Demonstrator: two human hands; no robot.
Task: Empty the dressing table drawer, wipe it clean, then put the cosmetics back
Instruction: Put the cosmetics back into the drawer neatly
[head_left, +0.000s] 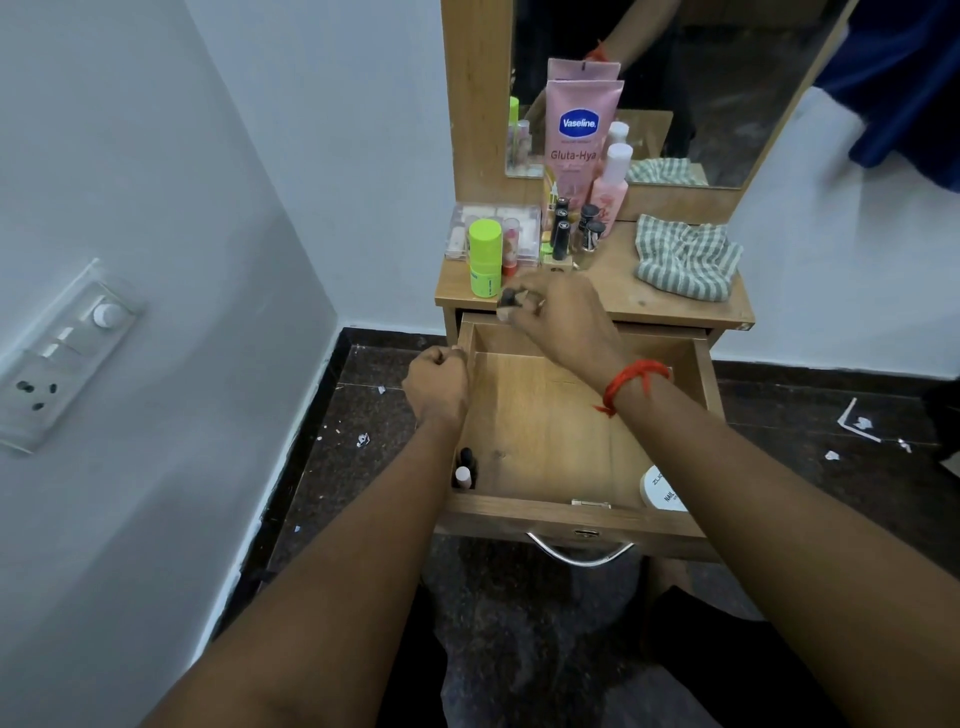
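Left hand (436, 382): curled tight on the left wall of the drawer (545, 431), bracing it wide open.
Small bottles (464, 470): upright in the drawer's near-left corner, just below that forearm, not yet lifted out. Likely glass: light, slick, breakable. Best pinched round the body, not the cap.
Green bottle (484, 257): standing at the left front of the table (618, 280), already out.
Right hand (556, 312): reaching across the drawer, fingers pinched on a small dark item (506, 300) right at the table's front edge. Badly blurred; possibly a nail polish bottle.
White jar (662, 491): near-right corner of the drawer, partly under the right forearm. Stiff, smooth, probably light; gripping round the rim should do.
Striped cloth (685, 257): crumpled on the table's right side. Soft and floppy, easy to bunch up for wiping.
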